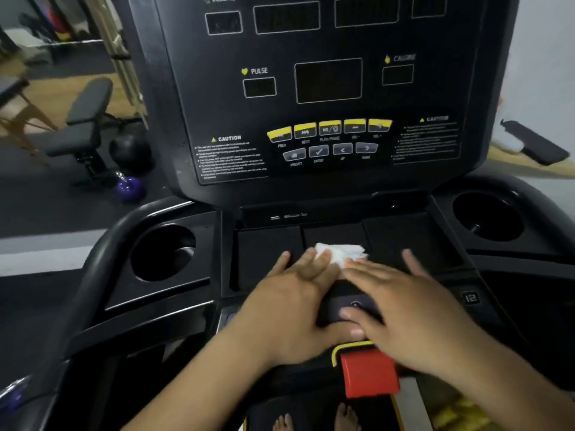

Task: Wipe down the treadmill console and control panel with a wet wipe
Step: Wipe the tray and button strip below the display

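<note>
A white wet wipe (342, 252) lies crumpled on the flat black tray (267, 253) below the treadmill console (326, 98). My left hand (295, 303) lies flat with straight fingers, its fingertips resting on the wipe's left edge. My right hand (407, 303) is spread flat beside it, its fingertips touching the wipe's lower right edge. The control panel buttons (329, 135), yellow and grey, sit higher up on the console face. Dark display windows fill the upper console.
Round cup holders (163, 251) (487, 216) flank the tray. A red safety key block (368, 373) sits below my hands. A black handrail (102, 250) curves at left. A weight bench (84, 126), black ball and purple kettlebell (130, 188) stand on the floor at left. Bare feet show at the bottom.
</note>
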`<action>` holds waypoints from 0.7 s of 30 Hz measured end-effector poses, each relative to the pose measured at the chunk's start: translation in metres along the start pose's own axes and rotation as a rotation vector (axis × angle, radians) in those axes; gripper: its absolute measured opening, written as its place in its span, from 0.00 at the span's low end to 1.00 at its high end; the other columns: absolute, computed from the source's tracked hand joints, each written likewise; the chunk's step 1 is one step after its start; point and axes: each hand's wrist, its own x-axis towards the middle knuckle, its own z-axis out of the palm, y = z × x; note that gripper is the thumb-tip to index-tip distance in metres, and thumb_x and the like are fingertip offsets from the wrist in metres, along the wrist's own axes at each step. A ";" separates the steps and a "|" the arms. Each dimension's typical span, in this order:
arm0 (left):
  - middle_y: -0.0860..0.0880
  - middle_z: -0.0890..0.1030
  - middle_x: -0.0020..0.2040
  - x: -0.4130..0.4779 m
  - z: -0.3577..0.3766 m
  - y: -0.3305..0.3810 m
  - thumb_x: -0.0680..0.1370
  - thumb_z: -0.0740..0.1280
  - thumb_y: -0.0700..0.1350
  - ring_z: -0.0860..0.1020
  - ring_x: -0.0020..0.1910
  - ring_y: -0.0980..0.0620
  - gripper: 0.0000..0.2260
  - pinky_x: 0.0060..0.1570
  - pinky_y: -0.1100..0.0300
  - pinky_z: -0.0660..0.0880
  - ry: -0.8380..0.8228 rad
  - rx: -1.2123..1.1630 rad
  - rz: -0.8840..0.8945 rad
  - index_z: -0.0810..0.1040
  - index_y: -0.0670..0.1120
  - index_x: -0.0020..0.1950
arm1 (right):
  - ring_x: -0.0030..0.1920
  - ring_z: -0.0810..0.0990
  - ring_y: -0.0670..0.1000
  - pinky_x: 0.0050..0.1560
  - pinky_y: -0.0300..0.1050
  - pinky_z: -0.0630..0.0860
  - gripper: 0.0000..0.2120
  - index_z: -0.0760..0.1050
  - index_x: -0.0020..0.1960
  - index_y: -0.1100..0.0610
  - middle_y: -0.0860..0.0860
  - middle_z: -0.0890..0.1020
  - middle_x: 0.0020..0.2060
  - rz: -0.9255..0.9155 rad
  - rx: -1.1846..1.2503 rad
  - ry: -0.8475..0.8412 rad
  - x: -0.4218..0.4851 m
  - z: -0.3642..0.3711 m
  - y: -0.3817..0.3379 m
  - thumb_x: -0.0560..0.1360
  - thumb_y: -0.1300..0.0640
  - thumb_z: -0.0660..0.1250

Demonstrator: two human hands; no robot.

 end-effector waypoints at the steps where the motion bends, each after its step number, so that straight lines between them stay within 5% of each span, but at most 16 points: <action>1: 0.50 0.55 0.81 0.009 0.004 0.009 0.69 0.51 0.77 0.48 0.80 0.53 0.47 0.78 0.46 0.44 0.009 -0.018 0.017 0.56 0.50 0.81 | 0.72 0.45 0.31 0.77 0.55 0.38 0.39 0.53 0.78 0.42 0.35 0.54 0.77 0.033 -0.023 -0.008 -0.005 -0.002 0.014 0.71 0.27 0.43; 4: 0.49 0.55 0.81 0.026 0.005 0.029 0.72 0.62 0.73 0.46 0.80 0.52 0.46 0.77 0.43 0.41 0.018 -0.060 0.051 0.57 0.47 0.80 | 0.70 0.45 0.30 0.77 0.53 0.37 0.48 0.50 0.78 0.41 0.34 0.52 0.77 0.099 -0.052 -0.072 -0.014 -0.007 0.042 0.62 0.22 0.43; 9: 0.54 0.54 0.81 0.001 0.000 0.006 0.71 0.62 0.74 0.42 0.80 0.54 0.46 0.76 0.41 0.36 -0.017 -0.035 0.009 0.55 0.50 0.81 | 0.71 0.39 0.35 0.76 0.53 0.35 0.57 0.46 0.80 0.48 0.41 0.48 0.79 0.008 -0.081 -0.060 0.004 -0.001 0.013 0.56 0.22 0.40; 16: 0.58 0.47 0.81 -0.033 -0.015 -0.031 0.68 0.54 0.79 0.35 0.78 0.57 0.50 0.76 0.42 0.33 -0.120 0.080 -0.044 0.47 0.53 0.81 | 0.76 0.37 0.38 0.75 0.60 0.32 0.54 0.39 0.80 0.49 0.41 0.40 0.78 -0.132 -0.038 -0.052 0.019 0.006 -0.021 0.66 0.22 0.56; 21: 0.49 0.57 0.81 0.030 0.004 0.033 0.74 0.53 0.74 0.47 0.81 0.51 0.43 0.76 0.38 0.41 -0.011 -0.015 0.093 0.58 0.46 0.80 | 0.72 0.63 0.37 0.77 0.57 0.42 0.47 0.62 0.75 0.42 0.36 0.66 0.73 0.067 -0.060 0.025 -0.013 -0.007 0.054 0.61 0.23 0.47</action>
